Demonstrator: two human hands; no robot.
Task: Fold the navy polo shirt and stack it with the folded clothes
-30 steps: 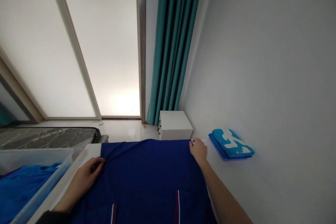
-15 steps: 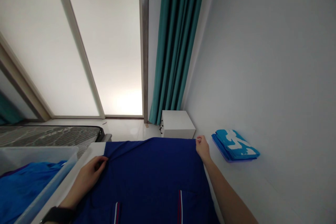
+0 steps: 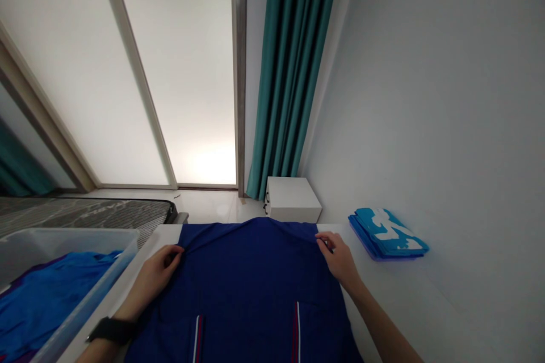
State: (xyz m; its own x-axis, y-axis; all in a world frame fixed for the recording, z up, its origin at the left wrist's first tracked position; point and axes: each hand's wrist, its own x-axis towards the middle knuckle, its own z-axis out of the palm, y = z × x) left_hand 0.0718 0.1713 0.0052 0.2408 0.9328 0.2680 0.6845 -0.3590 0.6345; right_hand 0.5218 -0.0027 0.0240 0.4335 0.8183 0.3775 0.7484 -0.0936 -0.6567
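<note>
L hand [image 3: 158, 272] pinches far L edge of navy garment [image 3: 249, 278]; R hand [image 3: 339, 258] at far R edge, grip narrow, can't tell if holding. Garment's spread on white surface [image 3: 163, 233], btwn clear bin [image 3: 85, 240], L, & folded blue cloth [image 3: 389, 232], R.

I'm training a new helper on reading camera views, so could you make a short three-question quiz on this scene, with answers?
1. Multiple choice: at the edge of which thing is the left hand?
A. the teal curtain
B. the navy garment with striped trim
C. the white cabinet
2. True or false: in the view, the folded blue stack with a white pattern lies to the right of the right hand.
3. Fill in: the black wristband is worn on the ____ wrist.

Key: 1. B; 2. True; 3. left
</note>
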